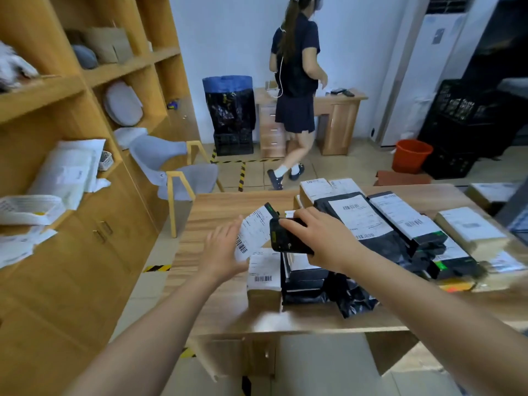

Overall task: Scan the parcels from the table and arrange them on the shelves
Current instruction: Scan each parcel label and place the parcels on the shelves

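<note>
My left hand [224, 248] holds a small black parcel [255, 231] tilted up, its white barcode label facing me. My right hand [317, 237] grips a black handheld scanner [285, 238] just right of that label, above the wooden table [208, 221]. Below the scanner lie a brown box with a barcode label [264, 277] and a stack of black parcels [305, 277]. More black bags with white labels [363, 218] and brown boxes [471, 228] cover the table's right side. Wooden shelves [71, 90] with several white and grey parcels stand at the left.
A grey chair [183, 172] stands between the shelves and the table. Another person [297, 81] walks by a small desk [340, 115] at the back. A blue-black sack [228, 104], an orange bucket [411, 155] and black crates [463, 124] stand on the floor.
</note>
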Action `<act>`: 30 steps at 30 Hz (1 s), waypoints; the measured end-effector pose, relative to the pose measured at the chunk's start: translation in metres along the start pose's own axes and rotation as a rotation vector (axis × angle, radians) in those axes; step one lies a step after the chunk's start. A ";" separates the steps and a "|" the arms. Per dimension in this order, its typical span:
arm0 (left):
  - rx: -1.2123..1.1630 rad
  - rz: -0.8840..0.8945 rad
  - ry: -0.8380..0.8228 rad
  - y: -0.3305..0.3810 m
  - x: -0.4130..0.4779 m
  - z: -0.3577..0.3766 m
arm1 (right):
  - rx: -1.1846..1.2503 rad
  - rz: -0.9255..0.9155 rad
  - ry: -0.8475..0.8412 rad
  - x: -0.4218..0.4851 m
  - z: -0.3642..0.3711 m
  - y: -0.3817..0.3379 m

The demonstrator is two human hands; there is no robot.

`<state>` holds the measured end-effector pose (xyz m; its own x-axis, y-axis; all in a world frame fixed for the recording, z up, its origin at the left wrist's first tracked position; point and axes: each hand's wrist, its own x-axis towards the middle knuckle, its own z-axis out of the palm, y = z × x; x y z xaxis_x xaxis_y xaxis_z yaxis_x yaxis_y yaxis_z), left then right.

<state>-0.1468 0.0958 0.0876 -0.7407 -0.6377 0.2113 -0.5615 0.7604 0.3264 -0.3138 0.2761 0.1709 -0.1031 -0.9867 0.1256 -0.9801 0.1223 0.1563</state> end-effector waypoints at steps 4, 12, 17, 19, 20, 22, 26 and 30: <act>0.032 0.053 0.012 0.009 -0.013 -0.011 | -0.072 -0.054 -0.030 -0.013 -0.013 -0.009; 0.080 0.075 0.051 0.032 -0.044 -0.017 | -0.099 -0.059 -0.028 -0.044 -0.030 -0.021; 0.085 0.083 0.071 0.041 -0.061 -0.020 | -0.107 -0.053 -0.004 -0.062 -0.034 -0.029; 0.086 0.087 0.073 0.045 -0.067 -0.022 | -0.100 -0.054 0.009 -0.068 -0.034 -0.032; 0.088 0.092 0.074 0.046 -0.070 -0.022 | -0.099 -0.053 0.014 -0.071 -0.035 -0.033; 0.094 0.105 0.071 0.050 -0.077 -0.023 | -0.100 -0.049 0.021 -0.076 -0.035 -0.036; 0.131 0.115 0.034 0.054 -0.084 -0.024 | -0.105 -0.038 0.024 -0.085 -0.037 -0.042; 0.109 0.129 0.025 0.052 -0.086 -0.023 | -0.119 -0.015 0.009 -0.092 -0.040 -0.047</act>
<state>-0.1036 0.1877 0.1077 -0.8005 -0.5359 0.2683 -0.5001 0.8440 0.1938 -0.2514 0.3649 0.1908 -0.0869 -0.9876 0.1308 -0.9545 0.1201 0.2729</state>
